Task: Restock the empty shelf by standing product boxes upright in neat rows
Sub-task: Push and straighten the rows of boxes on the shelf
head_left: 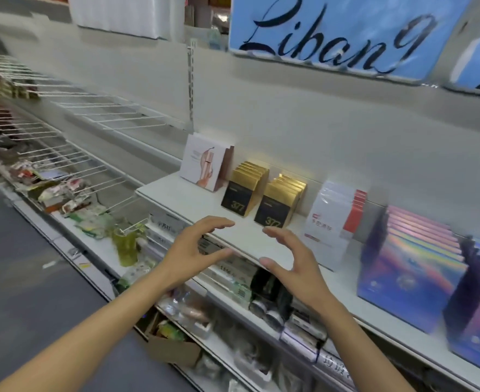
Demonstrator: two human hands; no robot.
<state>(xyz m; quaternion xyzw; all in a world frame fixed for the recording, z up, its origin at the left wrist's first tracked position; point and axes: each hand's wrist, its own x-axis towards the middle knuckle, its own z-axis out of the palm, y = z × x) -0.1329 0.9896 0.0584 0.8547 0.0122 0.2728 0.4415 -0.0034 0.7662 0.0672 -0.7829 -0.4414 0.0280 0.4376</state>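
two black-gold box rows (pixel 262 193), upright, neat

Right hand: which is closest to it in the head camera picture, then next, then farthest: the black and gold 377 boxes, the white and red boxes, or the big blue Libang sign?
From the right hand:
1. Black and gold 377 boxes, just behind the fingertips, on the shelf.
2. White and red boxes, to the right on the same shelf.
3. Blue Libang sign, high up on the shelf above.
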